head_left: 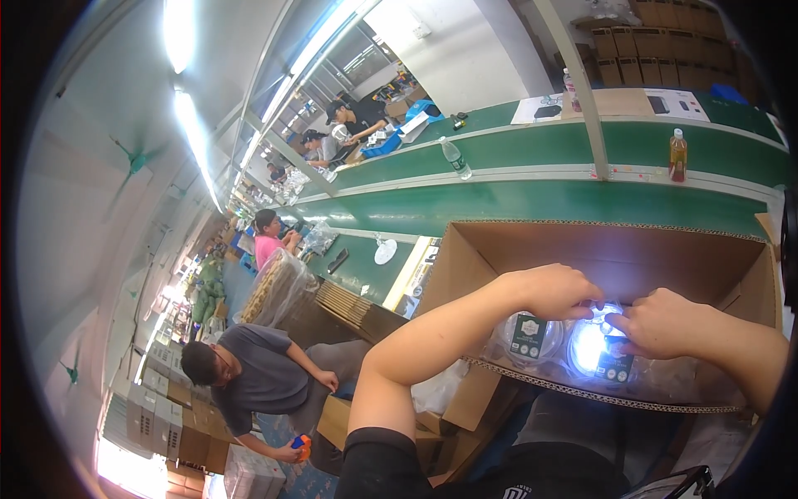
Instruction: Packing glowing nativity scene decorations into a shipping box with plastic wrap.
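A brightly glowing round light [588,348] in clear packaging with a dark green label lies in an open cardboard box [615,237]. My left hand [559,291] reaches over the box's near side, its fingers curled and closed at the light's upper edge. At the light's upper right, my right hand [661,324] has its thumb and fingers pinched together on it. The glare hides just where the fingertips touch. Close by on the left sits a similar round clear package [525,339], unlit, with a dark green label.
Behind the box runs a green workbench [532,200] bearing a clear bottle [455,158] and a bottle of amber drink [677,156]. At left, a person in grey [266,374] holds an orange and blue tool [301,447]. Cardboard cartons [357,312] stand beside the box.
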Motion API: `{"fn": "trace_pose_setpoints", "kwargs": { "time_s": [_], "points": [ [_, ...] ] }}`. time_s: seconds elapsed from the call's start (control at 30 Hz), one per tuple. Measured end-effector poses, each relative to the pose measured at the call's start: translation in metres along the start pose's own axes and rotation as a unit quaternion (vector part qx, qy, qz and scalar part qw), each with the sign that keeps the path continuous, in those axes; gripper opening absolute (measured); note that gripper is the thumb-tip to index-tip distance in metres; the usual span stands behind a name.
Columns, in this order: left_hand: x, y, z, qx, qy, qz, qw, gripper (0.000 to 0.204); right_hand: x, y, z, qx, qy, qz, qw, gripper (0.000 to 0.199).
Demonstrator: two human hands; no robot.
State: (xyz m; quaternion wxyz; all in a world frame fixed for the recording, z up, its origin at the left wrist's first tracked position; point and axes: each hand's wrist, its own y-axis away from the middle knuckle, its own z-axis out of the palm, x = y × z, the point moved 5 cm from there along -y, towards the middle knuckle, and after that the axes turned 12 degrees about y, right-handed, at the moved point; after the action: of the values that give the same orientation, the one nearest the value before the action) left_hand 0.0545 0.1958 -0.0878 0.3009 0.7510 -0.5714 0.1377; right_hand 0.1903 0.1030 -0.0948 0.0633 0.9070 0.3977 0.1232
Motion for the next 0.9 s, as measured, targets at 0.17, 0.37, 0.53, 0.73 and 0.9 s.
{"fn": "trace_pose_setpoints", "kwargs": {
  "time_s": [0.17,0.37,0.53,0.73,0.9],
  "points": [
    [0.0006,-0.0004,0.0002,0.002,0.004,-0.005,1.000,0.029,0.0006,0.0005,0.0038,0.023,-0.010,0.003,1.000,0.051],
    [0.0002,-0.0006,-0.0006,0.002,0.009,-0.001,1.000,0.029,0.0008,0.0004,0.0047,0.017,-0.013,0.007,1.000,0.054],
    [-0.0001,-0.0001,0.0006,0.003,0.001,0.004,1.000,0.029,0.0006,0.0003,0.0065,0.014,-0.005,0.003,1.000,0.056],
    [0.0014,0.0000,-0.0003,-0.001,0.001,0.000,1.000,0.029,0.0005,0.0004,0.0054,-0.002,-0.009,0.004,1.000,0.057],
    [-0.0002,0.0000,0.0002,0.000,-0.003,0.000,1.000,0.029,0.0011,0.0007,0.0064,0.006,-0.010,0.001,1.000,0.057]
  ]
}}
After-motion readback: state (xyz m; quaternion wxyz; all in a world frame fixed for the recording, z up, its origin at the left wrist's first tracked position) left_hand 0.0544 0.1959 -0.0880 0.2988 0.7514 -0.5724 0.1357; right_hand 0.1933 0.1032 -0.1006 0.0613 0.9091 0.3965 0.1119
